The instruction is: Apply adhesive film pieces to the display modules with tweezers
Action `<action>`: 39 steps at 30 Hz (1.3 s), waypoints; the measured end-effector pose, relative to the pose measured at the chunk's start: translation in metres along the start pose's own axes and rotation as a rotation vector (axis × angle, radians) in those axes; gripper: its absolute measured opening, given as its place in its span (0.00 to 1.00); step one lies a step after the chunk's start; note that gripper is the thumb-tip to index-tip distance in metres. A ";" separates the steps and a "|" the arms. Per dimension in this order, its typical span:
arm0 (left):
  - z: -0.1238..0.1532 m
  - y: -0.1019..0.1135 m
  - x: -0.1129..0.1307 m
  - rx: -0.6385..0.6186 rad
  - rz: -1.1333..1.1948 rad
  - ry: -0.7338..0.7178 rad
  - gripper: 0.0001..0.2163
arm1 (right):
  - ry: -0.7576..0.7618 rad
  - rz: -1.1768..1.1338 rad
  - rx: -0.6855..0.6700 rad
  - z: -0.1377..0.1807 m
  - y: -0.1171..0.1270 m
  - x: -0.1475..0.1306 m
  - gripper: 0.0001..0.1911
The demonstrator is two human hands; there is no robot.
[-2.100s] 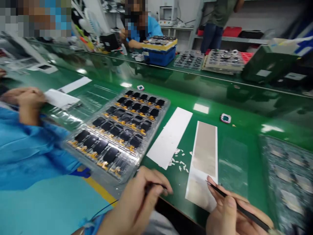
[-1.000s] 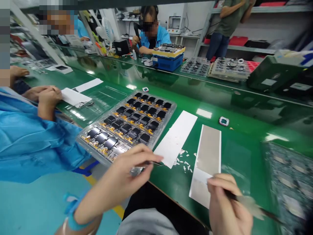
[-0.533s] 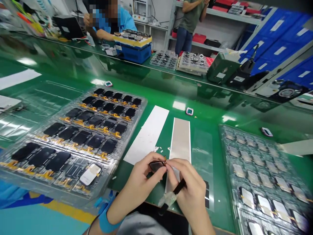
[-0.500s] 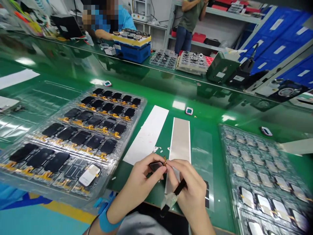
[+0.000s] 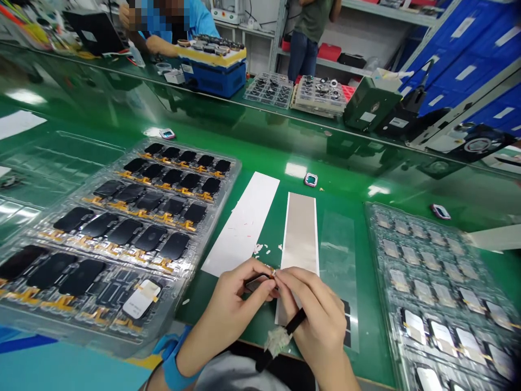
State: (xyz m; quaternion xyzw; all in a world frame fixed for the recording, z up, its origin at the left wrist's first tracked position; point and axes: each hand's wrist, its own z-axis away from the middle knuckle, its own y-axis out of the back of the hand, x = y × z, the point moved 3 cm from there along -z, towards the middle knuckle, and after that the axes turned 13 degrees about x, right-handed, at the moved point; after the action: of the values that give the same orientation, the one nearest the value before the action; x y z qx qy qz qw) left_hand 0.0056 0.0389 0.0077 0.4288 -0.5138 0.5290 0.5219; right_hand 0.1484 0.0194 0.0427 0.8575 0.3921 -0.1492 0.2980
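Dark glossy panel (image 5: 256, 283), small and partly covered, sits pinched in the curled fingers of the left hand (image 5: 232, 312), just left of the near part of a silver strip (image 5: 300, 233). Its long axis seems to run left to right; its right end is hidden by fingers. The right hand (image 5: 315, 317) clenches a black tool (image 5: 293, 320) with tape around it, angled far and left, its tip hidden. A blister tray (image 5: 234, 168) of black screens lies left.
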 end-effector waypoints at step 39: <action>0.002 0.006 0.002 0.011 0.061 -0.036 0.08 | -0.937 -0.422 -0.342 -0.021 -0.024 0.038 0.10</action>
State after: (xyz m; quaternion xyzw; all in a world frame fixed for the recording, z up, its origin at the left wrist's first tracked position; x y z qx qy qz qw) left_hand -0.0009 0.0379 0.0089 0.4251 -0.5329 0.5399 0.4937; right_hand 0.1554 0.0668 0.0312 0.5409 0.3994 -0.5062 0.5400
